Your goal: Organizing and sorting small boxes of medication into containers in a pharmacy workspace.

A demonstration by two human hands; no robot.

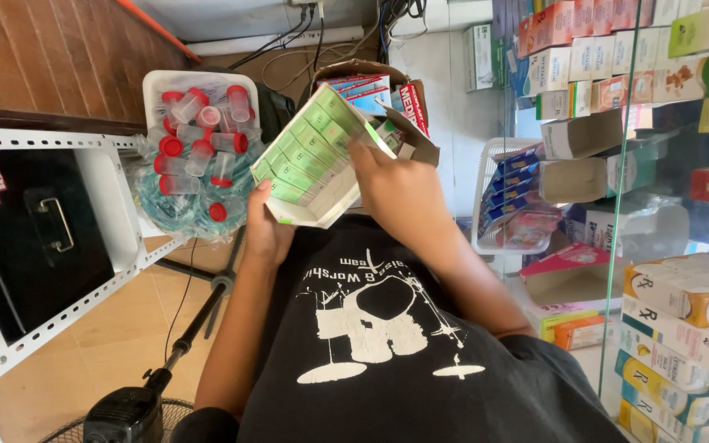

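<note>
The left hand (266, 234) grips the lower corner of an open white box (315, 157) filled with rows of small green and white packets, held tilted above a black printed shirt (387, 344). The right hand (400, 193) rests on the box's right edge, fingers reaching in among the packets. Behind the box sits a white tub (176, 82) of clear, red-capped sample cups (198, 131), beside a brown cardboard carton (408, 107). Glass shelves (617, 246) at the right carry stacked medicine boxes.
</note>
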